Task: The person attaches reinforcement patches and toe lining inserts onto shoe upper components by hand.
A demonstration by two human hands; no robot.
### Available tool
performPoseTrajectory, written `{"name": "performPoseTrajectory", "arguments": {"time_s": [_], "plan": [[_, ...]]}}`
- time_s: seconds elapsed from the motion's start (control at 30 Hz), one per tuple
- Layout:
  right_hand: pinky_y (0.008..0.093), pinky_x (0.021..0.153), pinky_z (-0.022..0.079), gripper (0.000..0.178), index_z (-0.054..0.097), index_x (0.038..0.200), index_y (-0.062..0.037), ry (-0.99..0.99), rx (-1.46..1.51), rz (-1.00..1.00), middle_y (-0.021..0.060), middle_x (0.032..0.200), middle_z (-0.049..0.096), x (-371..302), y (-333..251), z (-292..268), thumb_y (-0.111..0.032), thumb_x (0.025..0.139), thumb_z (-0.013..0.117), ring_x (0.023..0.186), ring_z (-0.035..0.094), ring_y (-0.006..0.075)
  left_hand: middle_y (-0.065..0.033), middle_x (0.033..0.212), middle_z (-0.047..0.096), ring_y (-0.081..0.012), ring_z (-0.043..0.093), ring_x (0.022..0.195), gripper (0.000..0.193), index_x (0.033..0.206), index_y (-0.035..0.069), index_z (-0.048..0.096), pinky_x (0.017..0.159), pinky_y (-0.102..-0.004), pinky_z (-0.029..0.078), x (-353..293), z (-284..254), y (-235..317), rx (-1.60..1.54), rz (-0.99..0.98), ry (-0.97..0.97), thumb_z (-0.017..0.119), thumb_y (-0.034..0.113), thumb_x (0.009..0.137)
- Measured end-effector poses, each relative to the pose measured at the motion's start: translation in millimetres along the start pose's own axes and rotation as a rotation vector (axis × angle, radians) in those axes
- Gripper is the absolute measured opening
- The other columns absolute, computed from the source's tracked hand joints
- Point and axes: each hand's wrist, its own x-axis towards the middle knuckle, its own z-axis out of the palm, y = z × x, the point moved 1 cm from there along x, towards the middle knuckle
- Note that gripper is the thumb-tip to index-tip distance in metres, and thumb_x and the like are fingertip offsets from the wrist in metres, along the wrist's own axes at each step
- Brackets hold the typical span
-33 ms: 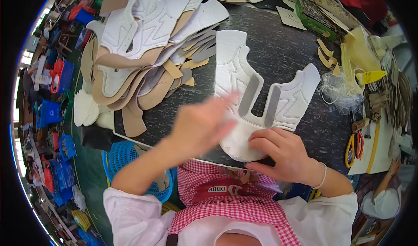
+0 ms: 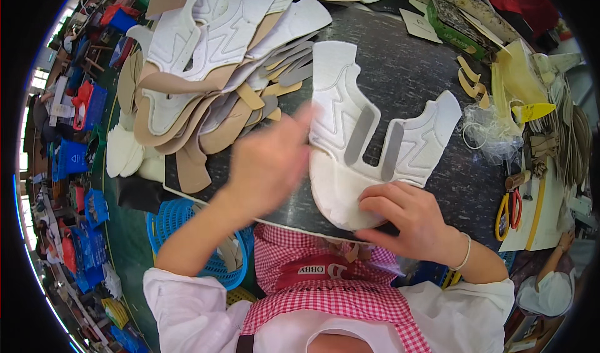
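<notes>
A white shoe upper (image 2: 337, 178) lies flat on the dark table, its rounded toe towards me and its two side wings pointing away. Two grey strips, a left strip (image 2: 360, 134) and a right strip (image 2: 391, 150), lie along the edges of its throat opening. My right hand (image 2: 409, 218) grips the toe's right edge, fingers bent over the top and thumb at the rim. Blurred by motion, my left hand (image 2: 265, 162) is just left of the upper; its fingers cannot be made out, nor whether it holds anything.
Stacked white and tan uppers (image 2: 206, 53) fill the table's far left, with loose grey strips (image 2: 294, 65) beside them. Orange-and-red-handled scissors (image 2: 507, 212) and a crumpled clear bag (image 2: 487, 131) lie on the right. A blue basket (image 2: 169, 225) stands below the table's front left edge.
My left hand has moved left, off the upper's middle. My right hand stays on the toe, and the upper has hardly shifted.
</notes>
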Motion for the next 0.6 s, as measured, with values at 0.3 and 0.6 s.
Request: {"name": "performPoseTrajectory", "arguments": {"time_s": [0.3,0.6], "plan": [[0.0297,0.061,0.050,0.009,0.066,0.084,-0.0023,-0.028,0.359,0.254,0.0077,0.082,0.065,9,17,-3,-0.011,0.081,0.067,0.069,0.063,0.0233,-0.0067,0.084,0.057,-0.0187,0.056,0.075,0.027,0.092,-0.002,0.063,0.072,-0.0312,0.046,-48,25,54,0.114,0.681,0.063,0.060,0.014,0.070],[0.0279,0.056,0.049,0.011,0.068,0.078,0.0000,-0.074,0.431,0.354,0.0064,0.083,0.067,12,15,-1,-0.011,0.081,0.066,0.066,0.063,0.0181,-0.0093,0.090,0.058,-0.0197,0.055,0.079,0.032,0.098,-0.003,0.062,0.074,-0.0333,0.045,-48,24,45,0.031,0.605,0.111,0.060,0.012,0.069]]}}
